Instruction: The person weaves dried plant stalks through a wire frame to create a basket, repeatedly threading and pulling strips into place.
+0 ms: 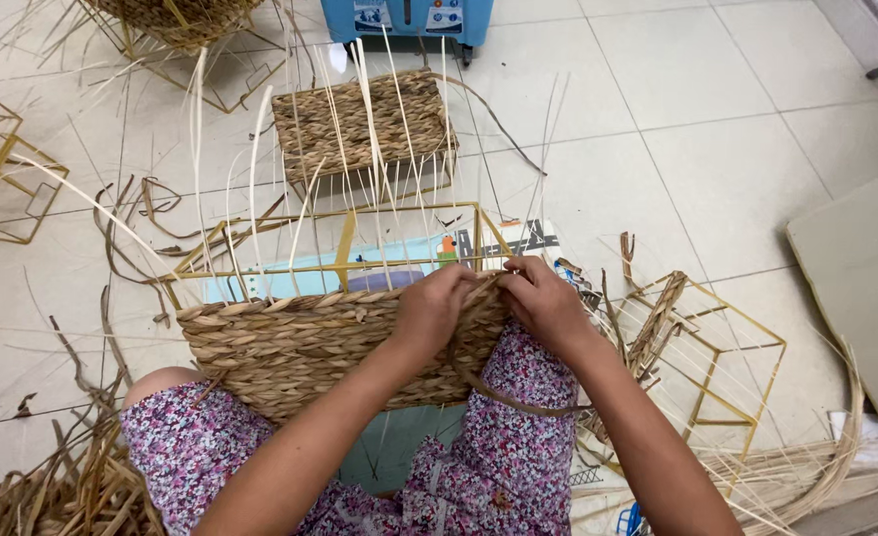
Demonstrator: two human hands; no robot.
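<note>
Three woven baskets (300, 352), two hands (488, 308)

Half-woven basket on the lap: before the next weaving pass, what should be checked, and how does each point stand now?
1. Both hands on the top woven row: ok; left hand and right hand meet there.
2. Half-woven basket steadied on the lap: ok.
3. Loose weaving strand within reach: ok, it loops below the right hand.
4. Upright pale stakes free above the weave: ok.
5. Metal frame top bar still uncovered: ok.
6. Strand gripped firmly between fingers: cannot tell, fingers hide it.
</note>
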